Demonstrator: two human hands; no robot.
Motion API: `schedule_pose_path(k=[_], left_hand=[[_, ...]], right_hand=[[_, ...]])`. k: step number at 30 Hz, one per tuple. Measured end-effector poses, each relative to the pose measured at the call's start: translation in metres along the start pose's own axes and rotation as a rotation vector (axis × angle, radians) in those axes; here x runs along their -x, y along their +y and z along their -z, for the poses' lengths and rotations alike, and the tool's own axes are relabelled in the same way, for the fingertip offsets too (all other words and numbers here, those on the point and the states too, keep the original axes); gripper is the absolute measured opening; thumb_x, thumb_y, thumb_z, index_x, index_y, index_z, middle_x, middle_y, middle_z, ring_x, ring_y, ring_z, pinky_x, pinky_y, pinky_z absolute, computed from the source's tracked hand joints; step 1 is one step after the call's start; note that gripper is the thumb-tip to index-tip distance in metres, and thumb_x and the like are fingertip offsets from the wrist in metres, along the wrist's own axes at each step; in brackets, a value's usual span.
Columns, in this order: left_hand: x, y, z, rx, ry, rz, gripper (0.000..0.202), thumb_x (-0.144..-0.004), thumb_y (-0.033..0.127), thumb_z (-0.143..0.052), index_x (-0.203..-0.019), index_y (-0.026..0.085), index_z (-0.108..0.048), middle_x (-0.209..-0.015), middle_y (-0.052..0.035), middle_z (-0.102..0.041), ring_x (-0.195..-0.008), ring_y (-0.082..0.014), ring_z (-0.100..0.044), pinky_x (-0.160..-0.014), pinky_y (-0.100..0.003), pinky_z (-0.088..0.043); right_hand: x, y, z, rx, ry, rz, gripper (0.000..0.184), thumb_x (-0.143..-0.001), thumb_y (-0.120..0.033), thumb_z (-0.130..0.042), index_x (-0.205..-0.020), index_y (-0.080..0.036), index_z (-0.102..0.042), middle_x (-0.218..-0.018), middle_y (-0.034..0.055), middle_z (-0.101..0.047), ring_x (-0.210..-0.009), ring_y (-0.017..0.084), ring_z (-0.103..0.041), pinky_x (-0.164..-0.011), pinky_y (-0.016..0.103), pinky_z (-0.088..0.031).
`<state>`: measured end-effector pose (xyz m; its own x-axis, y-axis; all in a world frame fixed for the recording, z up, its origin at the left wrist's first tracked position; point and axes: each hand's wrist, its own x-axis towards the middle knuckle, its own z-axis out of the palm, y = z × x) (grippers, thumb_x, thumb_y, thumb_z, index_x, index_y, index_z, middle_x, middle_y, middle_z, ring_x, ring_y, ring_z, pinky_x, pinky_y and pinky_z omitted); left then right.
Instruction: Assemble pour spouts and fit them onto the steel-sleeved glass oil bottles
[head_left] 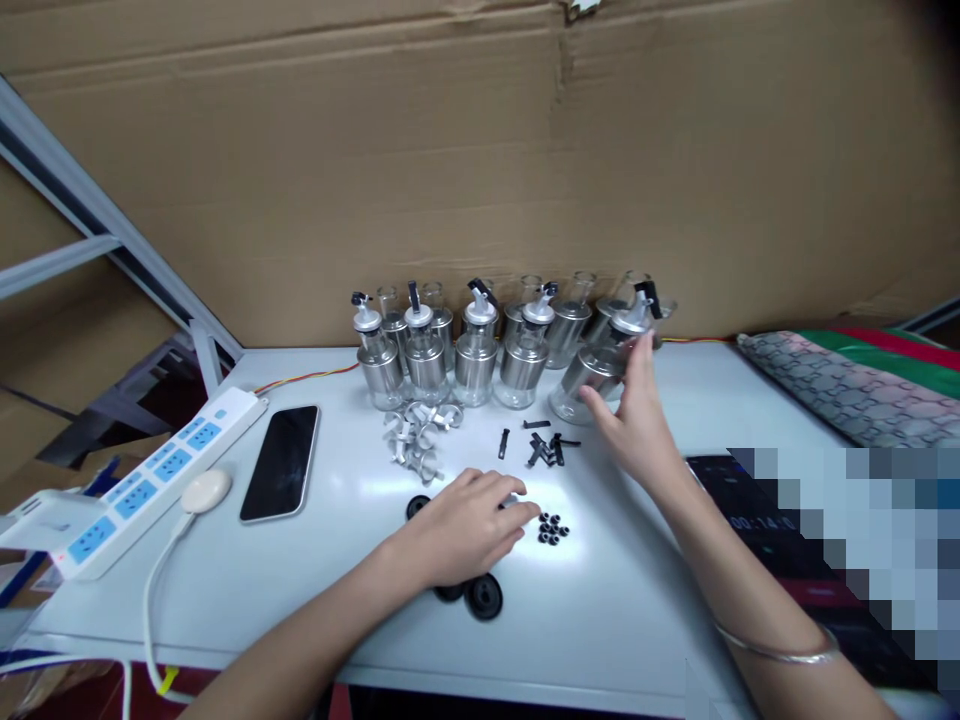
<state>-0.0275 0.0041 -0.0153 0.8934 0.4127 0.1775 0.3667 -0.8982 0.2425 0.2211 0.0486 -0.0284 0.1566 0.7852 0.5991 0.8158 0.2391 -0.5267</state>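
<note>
My right hand (637,420) is at the right side of a glass bottle with a steel sleeve (592,375), its thumb in front and its fingers behind. That bottle carries a silver pourer with a black flap (634,315). My left hand (480,525) hovers low over the table, fingers bent and apart, beside a cluster of small black round pieces (553,530). Beneath and around it lie black round caps (484,597), partly covered by the hand. Silver pourer tops (416,440) sit in a pile further left, and small black flaps (546,450) lie between the hands.
Several sleeved bottles (474,365) stand in rows against the cardboard wall (465,180). On the left are a phone (281,463), a power strip (157,480) and a white round charger (206,492). A dark screen showing digits (757,520) lies right, near a patterned bag (840,385).
</note>
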Motion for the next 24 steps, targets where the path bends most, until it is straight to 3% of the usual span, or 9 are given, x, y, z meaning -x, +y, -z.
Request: schedule_pose_path(k=[3, 5, 8, 11, 20, 24], left_hand=[[0.0, 0.0, 0.0, -0.009, 0.003, -0.002, 0.024, -0.094, 0.019, -0.045, -0.115, 0.016, -0.054, -0.113, -0.0089, -0.059, -0.102, -0.0205, -0.058, -0.087, -0.034, -0.047], [0.0, 0.0, -0.001, -0.007, -0.001, -0.004, 0.024, -0.094, 0.019, -0.045, -0.115, 0.016, -0.054, -0.112, -0.0083, -0.06, -0.101, -0.0198, -0.058, -0.087, -0.033, -0.047], [-0.001, 0.0, -0.001, -0.007, -0.021, -0.005, 0.023, -0.094, 0.02, -0.045, -0.115, 0.017, -0.055, -0.105, -0.0061, -0.062, -0.094, -0.0178, -0.059, -0.085, -0.032, -0.047], [-0.002, 0.0, -0.001, -0.01, -0.034, -0.005, 0.023, -0.094, 0.02, -0.045, -0.114, 0.017, -0.055, -0.1, -0.0048, -0.062, -0.091, -0.0173, -0.059, -0.084, -0.031, -0.046], [-0.001, 0.0, -0.002, -0.016, -0.018, -0.016, 0.021, -0.094, 0.02, -0.045, -0.111, 0.017, -0.057, -0.096, -0.004, -0.063, -0.088, -0.017, -0.059, -0.082, -0.03, -0.046], [0.0, -0.001, -0.002, -0.019, -0.003, -0.017, 0.02, -0.094, 0.019, -0.046, -0.11, 0.017, -0.057, -0.096, -0.0037, -0.063, -0.088, -0.0163, -0.06, -0.081, -0.03, -0.046]], right_hand=[[0.001, -0.008, 0.003, 0.023, 0.082, -0.028, 0.066, -0.082, -0.031, -0.055, -0.142, -0.013, -0.033, -0.145, 0.022, -0.028, -0.133, 0.038, -0.034, -0.098, 0.057, -0.043], [0.001, -0.014, 0.006, 0.007, 0.145, -0.051, 0.052, -0.079, -0.027, -0.057, -0.127, -0.013, -0.049, -0.125, 0.0206, -0.043, -0.11, 0.033, -0.053, -0.082, 0.049, -0.054], [0.001, -0.022, 0.008, -0.021, 0.162, -0.04, 0.027, -0.078, -0.026, -0.057, -0.104, -0.017, -0.062, -0.103, 0.0123, -0.049, -0.088, 0.025, -0.057, -0.073, 0.043, -0.056], [0.001, -0.024, 0.009, -0.04, 0.134, -0.006, 0.02, -0.081, -0.026, -0.054, -0.096, -0.019, -0.064, -0.102, 0.0113, -0.05, -0.095, 0.026, -0.056, -0.078, 0.046, -0.054], [0.002, -0.02, 0.001, -0.054, 0.017, 0.048, 0.027, -0.084, -0.028, -0.051, -0.107, -0.019, -0.061, -0.127, 0.016, -0.052, -0.119, 0.032, -0.052, -0.095, 0.054, -0.048], [-0.001, -0.026, 0.015, -0.07, -0.026, 0.023, 0.028, -0.085, -0.032, -0.052, -0.109, -0.02, -0.06, -0.131, 0.0154, -0.053, -0.119, 0.033, -0.052, -0.092, 0.054, -0.049]])
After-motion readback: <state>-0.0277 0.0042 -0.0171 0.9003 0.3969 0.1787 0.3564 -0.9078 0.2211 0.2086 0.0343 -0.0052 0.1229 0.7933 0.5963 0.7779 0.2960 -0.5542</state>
